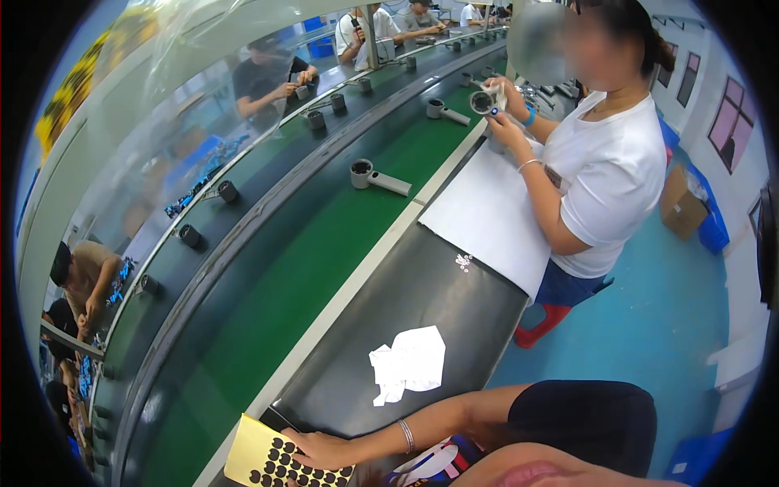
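Note:
My right hand [320, 449] reaches in at the bottom edge and lies over a yellow sheet [237, 459] with rows of black round, notched stickers [281, 471]. Its fingers are stretched out and apart, touching the sheet's upper part. A bracelet circles that wrist. My left hand is out of view. Beyond my right forearm, a crumpled white paper [418, 357] lies on the black worktop [357, 300]. A small cluster of tiny white rings [463, 262] lies farther along the worktop.
A green conveyor belt [284, 300] runs along the worktop, carrying grey handled parts with round heads [381, 178]. A co-worker [608, 162] in a white shirt holds a similar part [482, 102] above a white sheet [487, 211]. Other people sit across the line.

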A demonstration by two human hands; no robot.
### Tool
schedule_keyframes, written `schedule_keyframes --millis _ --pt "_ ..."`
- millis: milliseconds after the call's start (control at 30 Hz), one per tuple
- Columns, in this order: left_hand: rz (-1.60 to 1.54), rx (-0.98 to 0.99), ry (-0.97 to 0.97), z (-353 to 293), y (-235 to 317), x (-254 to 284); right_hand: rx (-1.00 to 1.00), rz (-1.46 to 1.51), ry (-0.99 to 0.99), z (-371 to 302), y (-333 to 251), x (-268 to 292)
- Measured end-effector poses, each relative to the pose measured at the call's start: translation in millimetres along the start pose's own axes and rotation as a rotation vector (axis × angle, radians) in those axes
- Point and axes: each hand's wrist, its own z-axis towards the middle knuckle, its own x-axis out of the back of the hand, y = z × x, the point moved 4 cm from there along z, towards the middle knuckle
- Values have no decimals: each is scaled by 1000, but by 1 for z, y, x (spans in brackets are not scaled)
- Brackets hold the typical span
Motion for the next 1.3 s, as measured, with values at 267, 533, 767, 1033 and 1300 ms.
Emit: schedule_keyframes --millis 267,533,767,1033,1300 --pt "-127 -89 -26 8 -9 5 -37 17 7 5 4 -8" --pt "-102 -89 -86 10 -16 6 -45 -24 32 3 5 -8" --pt "-27 75 -106 5 26 6 -15 -63 -34 7 8 -4" --pt "-379 -178 -195 39 35 -5 -11 -93 159 12 13 1" --pt "-534 -168 -217 53 31 -19 -89 -17 191 17 19 13"
